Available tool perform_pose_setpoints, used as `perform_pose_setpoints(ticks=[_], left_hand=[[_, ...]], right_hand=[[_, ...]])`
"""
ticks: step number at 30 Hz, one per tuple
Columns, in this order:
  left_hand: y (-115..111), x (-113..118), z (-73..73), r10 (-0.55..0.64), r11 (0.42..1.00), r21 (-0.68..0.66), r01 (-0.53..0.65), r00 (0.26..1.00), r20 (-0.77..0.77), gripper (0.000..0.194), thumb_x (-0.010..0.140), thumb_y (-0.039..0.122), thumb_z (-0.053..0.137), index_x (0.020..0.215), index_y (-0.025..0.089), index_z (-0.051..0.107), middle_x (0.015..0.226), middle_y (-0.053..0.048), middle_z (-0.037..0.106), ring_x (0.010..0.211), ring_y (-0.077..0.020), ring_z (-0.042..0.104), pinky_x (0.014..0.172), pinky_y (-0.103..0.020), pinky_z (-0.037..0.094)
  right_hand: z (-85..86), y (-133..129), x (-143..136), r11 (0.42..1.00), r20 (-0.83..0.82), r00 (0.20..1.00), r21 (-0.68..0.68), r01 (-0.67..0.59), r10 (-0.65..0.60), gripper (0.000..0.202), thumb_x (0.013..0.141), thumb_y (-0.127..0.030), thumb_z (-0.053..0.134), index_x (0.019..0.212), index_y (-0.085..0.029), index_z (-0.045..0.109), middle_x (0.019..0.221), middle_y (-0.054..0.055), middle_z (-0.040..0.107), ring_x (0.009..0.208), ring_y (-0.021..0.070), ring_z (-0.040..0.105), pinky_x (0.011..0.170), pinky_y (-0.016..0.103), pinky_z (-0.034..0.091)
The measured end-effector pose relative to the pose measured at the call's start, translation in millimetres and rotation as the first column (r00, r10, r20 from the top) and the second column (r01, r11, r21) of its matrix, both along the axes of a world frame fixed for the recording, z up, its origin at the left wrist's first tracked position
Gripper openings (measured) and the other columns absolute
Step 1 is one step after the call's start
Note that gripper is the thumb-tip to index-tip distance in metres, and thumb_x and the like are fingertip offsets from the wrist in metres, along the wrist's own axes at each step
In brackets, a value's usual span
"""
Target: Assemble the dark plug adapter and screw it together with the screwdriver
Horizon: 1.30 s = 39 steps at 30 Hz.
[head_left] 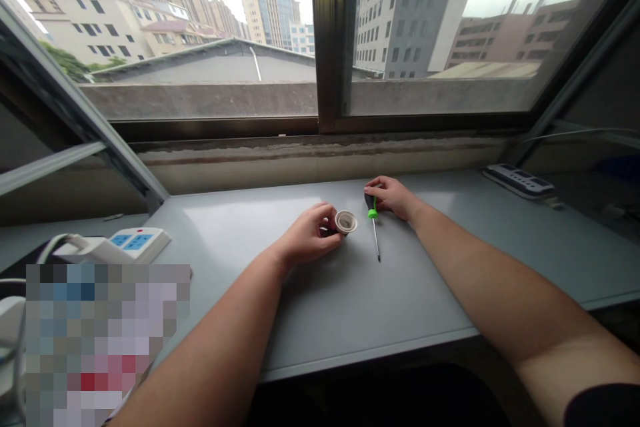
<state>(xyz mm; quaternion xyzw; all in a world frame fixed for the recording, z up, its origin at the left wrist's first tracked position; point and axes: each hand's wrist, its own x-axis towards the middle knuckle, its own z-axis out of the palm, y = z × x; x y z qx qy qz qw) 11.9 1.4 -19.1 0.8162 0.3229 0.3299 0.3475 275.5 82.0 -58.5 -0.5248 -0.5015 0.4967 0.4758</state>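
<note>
Near the middle of the grey table (225, 240), my left hand (313, 233) has its fingers closed around a small round cup-like piece (346, 221). Its light rim faces up and its lower part looks dark. To the right, my right hand (390, 196) grips the black and green handle of a screwdriver (373, 213). The screwdriver's metal shaft points toward the table's front edge, with the tip at or just above the surface. A small gap separates the screwdriver from the round piece.
A white power strip (145, 245) with blue sockets and a plug sits at the left, behind a pixelated area (110, 340). Another power strip (520, 181) lies at the back right. Metal frame posts (125, 167) and a window (327, 47) border the table.
</note>
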Motion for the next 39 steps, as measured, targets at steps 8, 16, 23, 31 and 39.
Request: perform_pose_setpoints(ticks=[8,16,23,31,39], left_hand=[[1,-1,-1.6,0.016,0.997,-0.072,-0.016,1.000,-0.007,0.020,0.077,0.022,0.072,0.086,0.019,0.054,0.092,-0.002,0.060,0.080,-0.0139,0.060,0.071,-0.027,0.053],[-2,-2,0.8,-0.013,0.984,-0.175,0.015,1.000,0.015,0.059,0.075,0.018,0.069,0.131,0.027,0.052,0.112,-0.005,0.059,0.090,-0.0153,0.066,0.070,-0.025,0.053],[-3,-2,3.4,-0.040,0.988,-0.149,0.036,0.999,-0.024,0.035,0.074,0.017,0.067,0.108,0.021,0.060,0.092,-0.001,0.062,0.076,-0.0131,0.060,0.065,-0.024,0.047],[-6,-3,8.8,0.066,0.995,-0.070,-0.077,0.988,-0.140,0.028,0.073,0.022,0.067,0.100,0.021,0.060,0.083,0.002,0.066,0.072,-0.0142,0.059,0.067,-0.027,0.047],[-5,-4,7.9,0.066,0.997,-0.022,-0.073,0.975,-0.213,0.026,0.074,0.034,0.074,0.093,0.021,0.060,0.074,0.002,0.061,0.065,-0.0137,0.051,0.061,-0.027,0.041]], right_hand=[[0.3,-2,1,1.000,-0.001,1.000,0.010,-0.002,0.002,0.016,0.084,-0.023,0.077,0.094,-0.019,0.064,0.081,0.001,0.066,0.065,0.0124,0.064,0.050,0.021,0.054],[0.4,-3,1,1.000,0.009,1.000,0.019,-0.004,0.003,0.022,0.081,-0.026,0.081,0.094,-0.019,0.065,0.079,0.001,0.068,0.063,0.0120,0.063,0.052,0.022,0.054],[1.9,-5,1,0.999,0.009,1.000,0.037,-0.010,0.010,0.016,0.083,-0.023,0.077,0.093,-0.019,0.065,0.079,0.000,0.066,0.065,0.0117,0.063,0.050,0.020,0.052],[1.3,-6,1,0.999,0.008,1.000,0.048,-0.013,0.013,0.019,0.082,-0.025,0.079,0.093,-0.019,0.064,0.078,0.000,0.066,0.065,0.0126,0.064,0.051,0.021,0.052],[-0.9,-6,2,0.998,0.017,1.000,0.064,-0.013,0.011,0.023,0.080,-0.029,0.081,0.093,-0.020,0.064,0.078,0.000,0.066,0.067,0.0128,0.064,0.053,0.020,0.052]])
